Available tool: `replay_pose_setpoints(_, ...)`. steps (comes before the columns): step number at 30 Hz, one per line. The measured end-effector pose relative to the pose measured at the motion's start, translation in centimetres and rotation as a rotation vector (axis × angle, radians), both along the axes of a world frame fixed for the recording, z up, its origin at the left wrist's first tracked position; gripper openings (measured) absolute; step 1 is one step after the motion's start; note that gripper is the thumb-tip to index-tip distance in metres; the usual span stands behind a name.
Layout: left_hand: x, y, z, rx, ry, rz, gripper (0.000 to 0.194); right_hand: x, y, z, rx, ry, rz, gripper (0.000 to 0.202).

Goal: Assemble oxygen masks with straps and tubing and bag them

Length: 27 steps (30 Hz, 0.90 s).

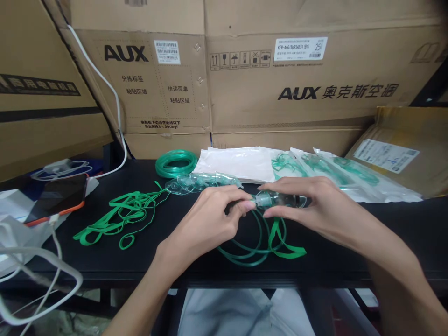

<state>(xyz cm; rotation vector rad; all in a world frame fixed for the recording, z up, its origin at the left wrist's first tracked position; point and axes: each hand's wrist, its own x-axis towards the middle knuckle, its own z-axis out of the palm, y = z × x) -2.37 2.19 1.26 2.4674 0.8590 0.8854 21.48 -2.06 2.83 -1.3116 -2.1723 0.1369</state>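
Our left hand (213, 212) and right hand (308, 203) both pinch a clear mask (280, 199) over the black table (402, 233); green tubing (252, 242) hangs beneath, green straps (119, 214) lie left.

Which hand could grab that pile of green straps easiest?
Probably the left hand. The straps lie on its side of the table, with nothing between. The right hand is farther away and holds the clear mask.

Black table (402, 224) with green straps (119, 214), coiled tubing (176, 163), sealed bags (325, 172), phone (59, 196).
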Motion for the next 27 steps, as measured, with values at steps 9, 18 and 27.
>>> replay_pose_setpoints(9,-1.1,0.0,0.3,-0.209,0.115,-0.111,0.027,-0.2,-0.5,-0.3,0.11,-0.067,0.141,0.035)
replay_pose_setpoints(18,-0.5,0.0,0.1,0.022,0.164,-0.053,0.025,-0.1,0.2,-0.4,0.028,-0.026,0.054,0.039)
replay_pose_setpoints(27,-0.4,-0.3,0.1,0.16,0.217,-0.007,0.026,-0.7,-0.1,0.1,-0.245,0.008,-0.092,0.042)
